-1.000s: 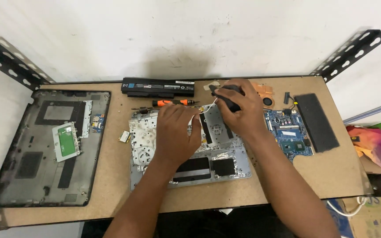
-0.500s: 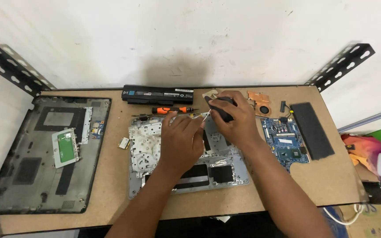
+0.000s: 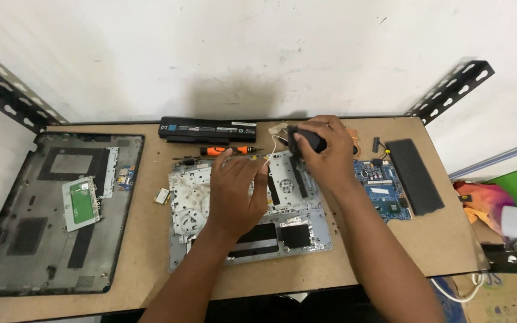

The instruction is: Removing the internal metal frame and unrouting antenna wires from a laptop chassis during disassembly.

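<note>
A long black laptop battery (image 3: pixel 209 130) just beyond the left hand's fingers (image 3: pixel 230 160) bears pale rectangular labels along its top, while well to the right of the right hand's fingers (image 3: pixel 306 146), below the bench (image 3: pixel 151 263) corner, stands a brown cardboard box (image 3: pixel 504 302) with blue print.

The left hand (image 3: pixel 234 191) covers the centre of the silver laptop chassis (image 3: pixel 249 209). The right hand (image 3: pixel 324 149) hides most of a small black part (image 3: pixel 304 139); its shape cannot be determined. The dark base cover (image 3: pixel 49 215) is cut off at the frame's left edge.
</note>
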